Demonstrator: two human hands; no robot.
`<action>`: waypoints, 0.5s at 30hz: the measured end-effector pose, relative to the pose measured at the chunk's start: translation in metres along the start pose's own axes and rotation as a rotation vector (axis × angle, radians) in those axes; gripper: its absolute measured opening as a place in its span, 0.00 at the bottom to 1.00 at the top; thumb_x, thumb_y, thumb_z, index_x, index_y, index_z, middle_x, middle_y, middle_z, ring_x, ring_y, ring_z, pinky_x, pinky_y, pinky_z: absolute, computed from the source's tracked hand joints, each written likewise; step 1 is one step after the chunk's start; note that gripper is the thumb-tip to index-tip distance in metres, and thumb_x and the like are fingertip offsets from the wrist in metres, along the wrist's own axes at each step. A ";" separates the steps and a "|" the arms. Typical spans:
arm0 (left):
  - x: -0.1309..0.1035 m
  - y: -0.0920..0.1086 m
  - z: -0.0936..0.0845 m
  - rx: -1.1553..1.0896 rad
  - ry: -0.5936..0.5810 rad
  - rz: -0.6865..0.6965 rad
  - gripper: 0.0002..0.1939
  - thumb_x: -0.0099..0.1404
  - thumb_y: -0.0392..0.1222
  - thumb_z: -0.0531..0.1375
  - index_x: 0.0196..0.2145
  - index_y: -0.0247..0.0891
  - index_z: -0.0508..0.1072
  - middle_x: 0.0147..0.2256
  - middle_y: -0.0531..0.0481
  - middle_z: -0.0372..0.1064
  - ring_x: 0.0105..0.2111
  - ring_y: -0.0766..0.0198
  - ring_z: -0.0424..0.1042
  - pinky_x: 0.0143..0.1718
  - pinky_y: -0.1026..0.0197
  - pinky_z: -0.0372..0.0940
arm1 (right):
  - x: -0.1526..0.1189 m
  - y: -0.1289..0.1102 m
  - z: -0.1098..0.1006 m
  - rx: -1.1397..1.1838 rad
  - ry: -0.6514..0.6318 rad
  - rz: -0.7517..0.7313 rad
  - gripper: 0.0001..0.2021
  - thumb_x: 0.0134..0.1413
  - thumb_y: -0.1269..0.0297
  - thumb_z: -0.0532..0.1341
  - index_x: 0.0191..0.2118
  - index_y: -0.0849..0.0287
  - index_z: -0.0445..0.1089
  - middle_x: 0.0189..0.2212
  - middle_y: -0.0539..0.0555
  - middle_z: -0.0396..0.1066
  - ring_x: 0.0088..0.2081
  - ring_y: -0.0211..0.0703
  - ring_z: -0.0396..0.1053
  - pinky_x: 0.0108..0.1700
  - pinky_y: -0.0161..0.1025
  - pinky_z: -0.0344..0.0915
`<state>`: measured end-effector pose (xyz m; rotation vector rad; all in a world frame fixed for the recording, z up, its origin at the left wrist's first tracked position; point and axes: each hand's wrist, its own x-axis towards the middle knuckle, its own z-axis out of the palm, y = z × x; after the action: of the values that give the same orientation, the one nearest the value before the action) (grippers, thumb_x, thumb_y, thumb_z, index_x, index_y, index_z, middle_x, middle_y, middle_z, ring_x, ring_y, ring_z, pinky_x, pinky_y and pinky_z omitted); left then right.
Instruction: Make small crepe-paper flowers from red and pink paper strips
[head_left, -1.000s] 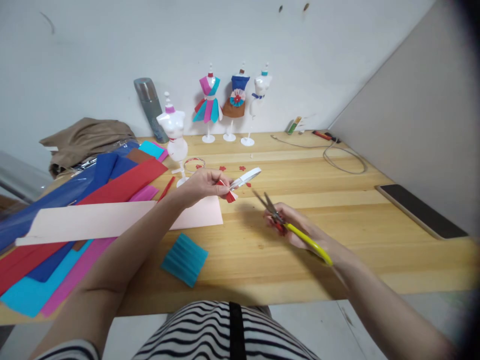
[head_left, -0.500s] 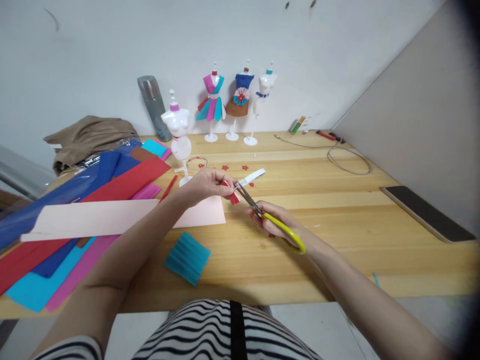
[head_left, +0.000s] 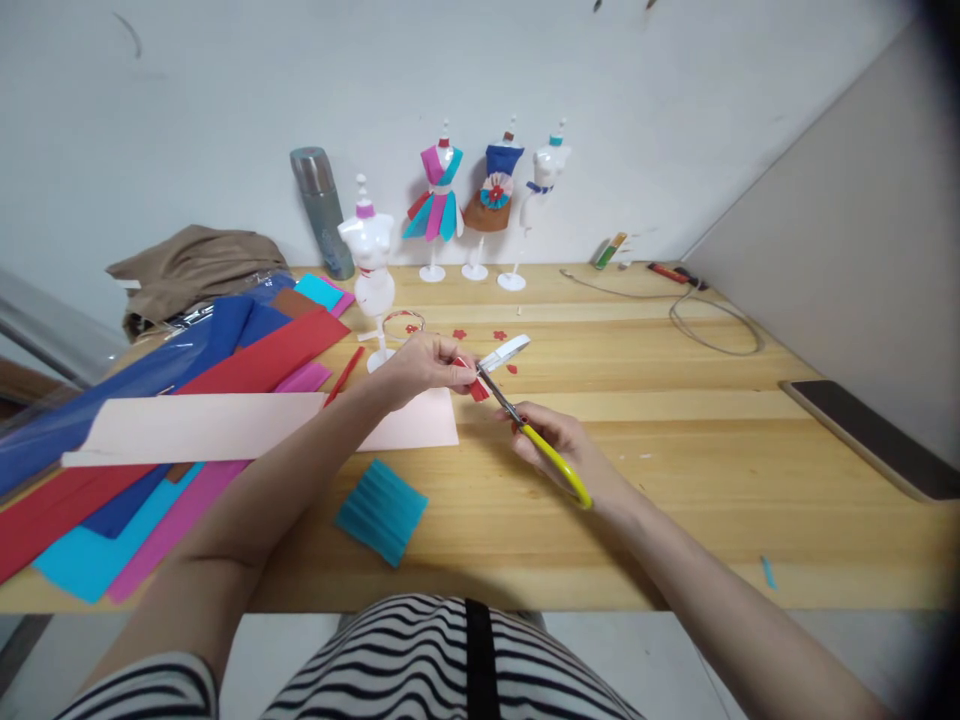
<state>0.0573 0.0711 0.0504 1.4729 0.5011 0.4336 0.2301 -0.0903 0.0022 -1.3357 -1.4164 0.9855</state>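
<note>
My left hand (head_left: 435, 366) pinches a small red piece (head_left: 478, 388), with a white strip (head_left: 504, 353) extending beyond the fingertips. Yellow-handled scissors (head_left: 555, 465) are in my right hand (head_left: 559, 440); their blades reach up to the red piece and look closed or nearly so. Small red flower shapes (head_left: 460, 334) lie on the table behind my hands. Under and beside my left forearm is a pale pink sheet (head_left: 416, 420). A pleated teal square (head_left: 382, 512) lies nearer to me.
White mannequins (head_left: 367, 243) stand behind, some dressed in coloured pieces (head_left: 435, 205). Coloured sheets (head_left: 262, 355) pile up at the left, near a flask (head_left: 322, 215) and brown cloth (head_left: 199, 265). At the right are a looped cable (head_left: 720, 345) and a dark-screened device (head_left: 870, 435).
The scissors' blades have closed further at the red piece, and the yellow handles look closer together. The whole view has shifted slightly, moving the table items rightward.
</note>
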 end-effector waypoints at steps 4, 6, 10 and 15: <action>0.002 -0.004 -0.002 -0.016 0.017 -0.012 0.08 0.46 0.37 0.70 0.24 0.32 0.77 0.24 0.50 0.75 0.25 0.70 0.72 0.32 0.65 0.68 | 0.000 0.002 0.004 -0.006 0.046 0.013 0.22 0.51 0.42 0.64 0.38 0.58 0.72 0.23 0.47 0.58 0.23 0.34 0.50 0.26 0.36 0.51; 0.003 -0.007 -0.005 -0.021 0.022 -0.008 0.07 0.48 0.37 0.70 0.25 0.31 0.77 0.25 0.50 0.75 0.25 0.69 0.72 0.32 0.65 0.68 | -0.001 0.002 0.006 -0.008 0.055 0.011 0.23 0.51 0.41 0.64 0.38 0.58 0.72 0.23 0.47 0.57 0.23 0.34 0.49 0.25 0.35 0.51; 0.004 -0.012 -0.010 -0.038 -0.002 0.010 0.09 0.49 0.39 0.71 0.25 0.31 0.78 0.29 0.46 0.78 0.29 0.67 0.75 0.34 0.64 0.69 | -0.001 0.005 0.004 0.009 -0.009 0.020 0.24 0.52 0.39 0.62 0.40 0.58 0.71 0.23 0.47 0.56 0.22 0.34 0.49 0.24 0.35 0.50; 0.005 -0.013 -0.014 -0.120 -0.078 -0.038 0.15 0.47 0.45 0.74 0.26 0.31 0.78 0.29 0.45 0.78 0.29 0.66 0.75 0.39 0.61 0.71 | 0.002 0.006 -0.003 0.045 -0.102 0.027 0.26 0.53 0.37 0.60 0.41 0.57 0.69 0.23 0.48 0.60 0.23 0.37 0.55 0.25 0.35 0.54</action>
<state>0.0535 0.0850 0.0367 1.3571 0.4329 0.3684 0.2342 -0.0883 -0.0029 -1.2903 -1.4468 1.1111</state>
